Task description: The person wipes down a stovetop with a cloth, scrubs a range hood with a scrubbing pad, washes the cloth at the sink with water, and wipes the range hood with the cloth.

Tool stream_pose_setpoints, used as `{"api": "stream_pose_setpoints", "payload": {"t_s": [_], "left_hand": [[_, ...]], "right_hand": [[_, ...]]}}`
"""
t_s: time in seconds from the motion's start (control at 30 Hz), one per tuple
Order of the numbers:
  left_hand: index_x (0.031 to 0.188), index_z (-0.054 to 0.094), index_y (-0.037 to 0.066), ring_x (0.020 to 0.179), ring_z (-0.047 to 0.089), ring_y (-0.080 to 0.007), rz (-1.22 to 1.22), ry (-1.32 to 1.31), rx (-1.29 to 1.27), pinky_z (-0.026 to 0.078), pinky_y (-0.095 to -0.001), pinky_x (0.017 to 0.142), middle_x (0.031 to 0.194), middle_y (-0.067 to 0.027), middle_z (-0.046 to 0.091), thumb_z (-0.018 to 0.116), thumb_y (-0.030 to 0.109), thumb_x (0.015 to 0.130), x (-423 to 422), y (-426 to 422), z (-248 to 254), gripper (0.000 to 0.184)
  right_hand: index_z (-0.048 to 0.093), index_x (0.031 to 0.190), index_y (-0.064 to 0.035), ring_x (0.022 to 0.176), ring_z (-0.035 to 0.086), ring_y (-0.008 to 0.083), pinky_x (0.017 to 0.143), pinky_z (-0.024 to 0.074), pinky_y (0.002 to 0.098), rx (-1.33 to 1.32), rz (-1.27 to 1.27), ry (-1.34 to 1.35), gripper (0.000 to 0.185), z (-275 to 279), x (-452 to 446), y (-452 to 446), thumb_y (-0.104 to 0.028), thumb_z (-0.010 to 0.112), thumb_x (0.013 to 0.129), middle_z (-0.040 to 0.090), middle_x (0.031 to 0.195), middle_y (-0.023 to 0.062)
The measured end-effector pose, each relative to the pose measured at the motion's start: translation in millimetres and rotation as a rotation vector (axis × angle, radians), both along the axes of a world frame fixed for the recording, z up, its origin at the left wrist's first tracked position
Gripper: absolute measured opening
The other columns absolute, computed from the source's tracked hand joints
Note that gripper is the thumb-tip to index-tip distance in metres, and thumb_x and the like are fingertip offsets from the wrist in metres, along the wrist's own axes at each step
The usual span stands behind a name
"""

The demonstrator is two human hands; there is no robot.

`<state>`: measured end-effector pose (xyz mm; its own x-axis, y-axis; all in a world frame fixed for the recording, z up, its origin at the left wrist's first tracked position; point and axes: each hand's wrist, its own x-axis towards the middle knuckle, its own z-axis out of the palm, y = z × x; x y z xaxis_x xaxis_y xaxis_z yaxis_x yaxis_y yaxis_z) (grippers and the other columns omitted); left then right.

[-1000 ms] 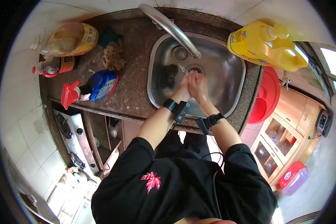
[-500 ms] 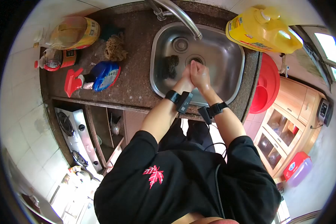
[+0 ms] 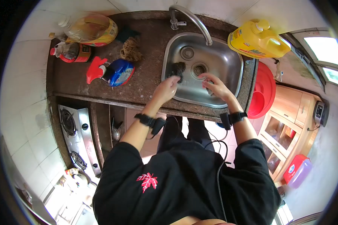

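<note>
My left hand (image 3: 166,90) hovers over the sink's left front rim. Its loosely bent fingers point toward a dark clump (image 3: 178,69) in the basin, whose kind I cannot make out, and I see nothing held. On the other side, my right hand (image 3: 218,89) is over the right part of the steel sink (image 3: 229,71), thumb and curled fingers apart, with no object visible in it. Between and beyond the hands lies the drain (image 3: 199,70). The curved faucet (image 3: 193,18) arches over the back of the basin.
On the left counter stand a blue spray bottle (image 3: 121,72), a brown scrubber (image 3: 130,50), an oil jug (image 3: 95,30) and a red-capped bottle (image 3: 73,51). A yellow jug (image 3: 257,40) is right of the sink. A red basin (image 3: 264,90) sits beside the counter.
My hands were clasped together over the drain; now they are apart, the left one moved left and the right one right. The camera view has shifted slightly.
</note>
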<state>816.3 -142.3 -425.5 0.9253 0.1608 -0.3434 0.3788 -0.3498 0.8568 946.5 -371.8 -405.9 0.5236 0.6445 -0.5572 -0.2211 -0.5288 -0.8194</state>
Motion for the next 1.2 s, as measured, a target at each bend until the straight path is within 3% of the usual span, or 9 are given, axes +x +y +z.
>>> {"api": "stream_pose_setpoints", "payload": {"t_s": [0.13, 0.2, 0.27, 0.37, 0.53, 0.7, 1.0, 1.1, 1.2], "left_hand": [[0.118, 0.054, 0.002, 0.101, 0.062, -0.0257, -0.155, -0.120, 0.231, 0.048, -0.0350, 0.087, 0.109, -0.0157, 0.062, 0.046, 0.014, 0.095, -83.4, 26.0, 18.3, 0.027], [0.122, 0.050, 0.004, 0.100, 0.061, -0.0246, 0.113, 0.064, 0.068, 0.048, -0.0363, 0.086, 0.110, -0.0151, 0.062, 0.045, 0.014, 0.096, -143.6, 25.4, 15.2, 0.029], [0.124, 0.049, 0.007, 0.100, 0.061, -0.0231, 0.260, 0.232, 0.051, 0.048, -0.0354, 0.084, 0.110, -0.0137, 0.061, 0.047, 0.018, 0.096, -212.6, 30.2, -2.8, 0.030], [0.127, 0.049, 0.010, 0.103, 0.057, -0.0214, 0.670, 0.460, -0.386, 0.048, -0.0368, 0.084, 0.109, -0.0105, 0.061, 0.049, 0.027, 0.096, -394.8, 31.5, -95.7, 0.035], [0.122, 0.052, 0.009, 0.094, 0.057, -0.0214, 0.685, 1.069, -0.544, 0.049, -0.0367, 0.077, 0.104, -0.0098, 0.061, 0.049, 0.026, 0.095, -553.7, -11.7, -60.1, 0.033], [0.118, 0.056, 0.008, 0.085, 0.058, -0.0213, 0.744, 1.066, -0.600, 0.049, -0.0366, 0.070, 0.098, -0.0090, 0.062, 0.050, 0.026, 0.094, -573.6, -44.0, -69.5, 0.031], [0.110, 0.062, 0.005, 0.068, 0.059, -0.0211, 0.958, 0.766, -0.607, 0.050, -0.0364, 0.058, 0.087, -0.0077, 0.063, 0.051, 0.025, 0.091, -539.4, -2.7, -166.1, 0.029], [0.107, 0.062, 0.004, 0.066, 0.060, -0.0200, 0.911, 0.707, -0.438, 0.052, -0.0356, 0.057, 0.086, -0.0084, 0.062, 0.052, 0.028, 0.089, -516.7, 7.7, -127.5, 0.031], [0.106, 0.062, 0.007, 0.066, 0.061, -0.0169, 0.986, 0.734, -0.578, 0.052, -0.0341, 0.056, 0.088, -0.0076, 0.064, 0.051, 0.026, 0.091, -501.3, 24.5, -101.6, 0.026]], "right_hand": [[0.050, 0.131, -0.0057, 0.067, 0.051, 0.0082, 0.059, 0.0414, 0.0224, 0.471, 0.124, 0.069, 0.048, 104.8, 0.1, 11.7, -0.020, 0.056, 0.085, 0.057, 0.077, 0.0023], [0.045, 0.133, 0.0039, 0.066, 0.054, 0.0099, 0.062, 0.0426, 0.0234, 0.694, 0.176, 0.165, 0.057, 169.9, -5.4, 21.0, -0.019, 0.058, 0.082, 0.060, 0.081, 0.0061], [0.042, 0.135, 0.0007, 0.057, 0.052, 0.0132, 0.054, 0.0401, 0.0265, 0.945, 0.197, 0.291, 0.061, 213.4, -25.3, 26.2, -0.023, 0.060, 0.082, 0.058, 0.074, 0.0073], [0.046, 0.132, -0.0061, 0.056, 0.052, 0.0142, 0.051, 0.0383, 0.0270, 1.255, 0.404, 0.311, 0.054, 255.3, -33.0, 51.8, -0.020, 0.059, 0.082, 0.058, 0.073, 0.0081], [0.052, 0.128, -0.0175, 0.053, 0.050, 0.0158, 0.046, 0.0353, 0.0277, 1.504, 0.669, 0.311, 0.046, 302.8, -45.1, 82.7, -0.014, 0.057, 0.082, 0.057, 0.071, 0.0093], [0.059, 0.124, -0.0288, 0.050, 0.049, 0.0174, 0.042, 0.0323, 0.0285, 1.554, 0.757, 0.316, 0.046, 333.6, -63.2, 95.5, -0.009, 0.055, 0.083, 0.056, 0.069, 0.0105], [0.061, 0.123, -0.0279, 0.049, 0.051, 0.0163, 0.041, 0.0364, 0.0276, 1.484, 0.761, 0.234, 0.045, 381.2, -112.2, 111.5, -0.011, 0.058, 0.081, 0.058, 0.069, 0.0110], [0.062, 0.120, -0.0278, 0.054, 0.054, 0.0187, 0.043, 0.0379, 0.0280, 1.503, 0.816, 0.252, 0.045, 400.4, -131.5, 112.6, -0.009, 0.061, 0.079, 0.060, 0.073, 0.0120], [0.063, 0.116, -0.0273, 0.057, 0.055, 0.0198, 0.045, 0.0390, 0.0281, 1.501, 0.952, 0.310, 0.041, 416.9, -141.1, 110.4, -0.008, 0.062, 0.080, 0.062, 0.077, 0.0123]]}}
